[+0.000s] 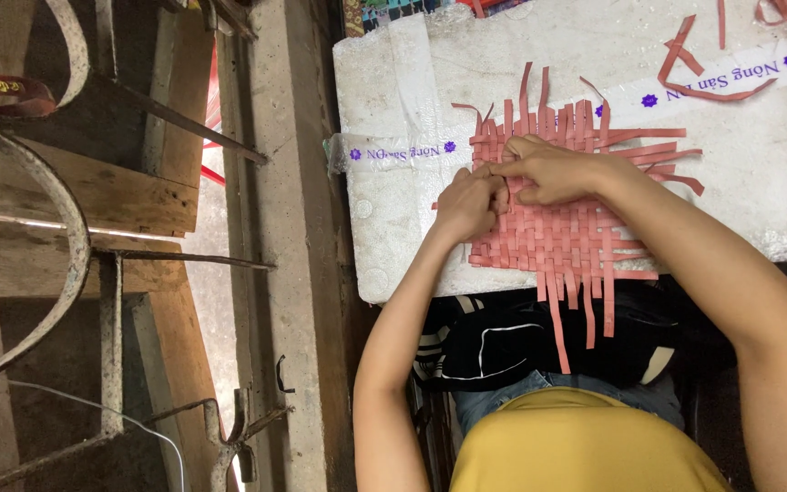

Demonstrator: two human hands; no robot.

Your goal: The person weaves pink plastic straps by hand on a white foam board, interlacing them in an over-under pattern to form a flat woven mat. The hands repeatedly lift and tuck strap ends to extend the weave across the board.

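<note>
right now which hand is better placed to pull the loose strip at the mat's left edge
Left, probably. The left hand already sits at the left edge of the woven mat, fingers curled there. The right hand lies flat across the mat's top, pressing the strips down.

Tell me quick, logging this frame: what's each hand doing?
Left hand: closed, pinching a strip of the woven pink mat.
Right hand: closed, fingers pressing on the same mat.

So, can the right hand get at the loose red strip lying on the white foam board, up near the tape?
Probably yes. The right hand rests on the woven mat, and the loose strip lies uncovered on the foam board just beyond, with nothing between.
</note>
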